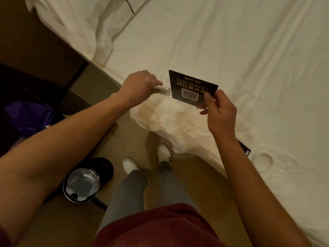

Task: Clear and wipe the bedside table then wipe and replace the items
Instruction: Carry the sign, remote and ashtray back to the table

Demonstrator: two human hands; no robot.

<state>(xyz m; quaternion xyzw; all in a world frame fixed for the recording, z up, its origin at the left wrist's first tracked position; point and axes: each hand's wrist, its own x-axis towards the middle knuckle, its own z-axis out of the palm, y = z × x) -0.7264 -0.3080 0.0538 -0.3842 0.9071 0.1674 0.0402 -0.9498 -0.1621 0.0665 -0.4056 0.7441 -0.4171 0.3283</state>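
My right hand (219, 113) pinches the lower right corner of a black WiFi sign card (191, 88) in a clear acrylic stand, held upright over the bed's edge. My left hand (140, 86) grips a small white clear piece (161, 90) that touches the card's left edge. A crumpled white cloth (169, 122) lies on the bed just under both hands. Another black item (244, 147) pokes out from behind my right forearm on the sheet. A dark surface at the left (26, 81) may be the bedside table; I cannot tell for certain.
The white bed (249, 50) fills the right and top, with a rumpled duvet (89, 20) at the top left. A lined waste bin (82, 184) stands on the tan floor by my feet. A purple bag (26, 114) sits in the dark area at left.
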